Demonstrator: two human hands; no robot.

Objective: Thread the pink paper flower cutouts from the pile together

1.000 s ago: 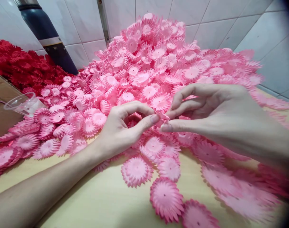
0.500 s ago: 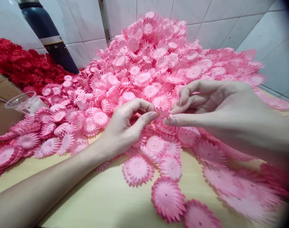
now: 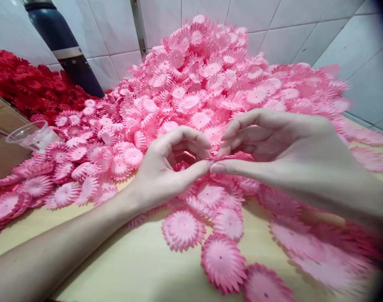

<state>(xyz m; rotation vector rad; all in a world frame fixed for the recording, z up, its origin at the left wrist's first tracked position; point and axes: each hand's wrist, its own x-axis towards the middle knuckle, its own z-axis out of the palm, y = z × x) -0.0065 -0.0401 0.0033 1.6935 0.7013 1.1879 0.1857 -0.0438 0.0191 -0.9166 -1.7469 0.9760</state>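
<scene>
Both hands have closed together, left hand (image 3: pixel 166 167) and right hand (image 3: pixel 273 147) pinching one pink petal (image 3: pixel 231 157) above the counter (image 3: pixel 141 260).

Two bare forearms showed no sleeves, watch or rings. The left hand (image 3: pixel 161 170) and right hand (image 3: pixel 273 147) had slender fingers (image 3: pixel 191 170) with short, unpainted nails.

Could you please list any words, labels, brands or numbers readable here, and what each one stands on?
None can be read. The dark blue cylindrical bottle carries a pale band, but no letters show on it. The pink paper flower cutouts, red paper flower cutouts, clear plastic cup and white wall tiles bear no print.
</scene>
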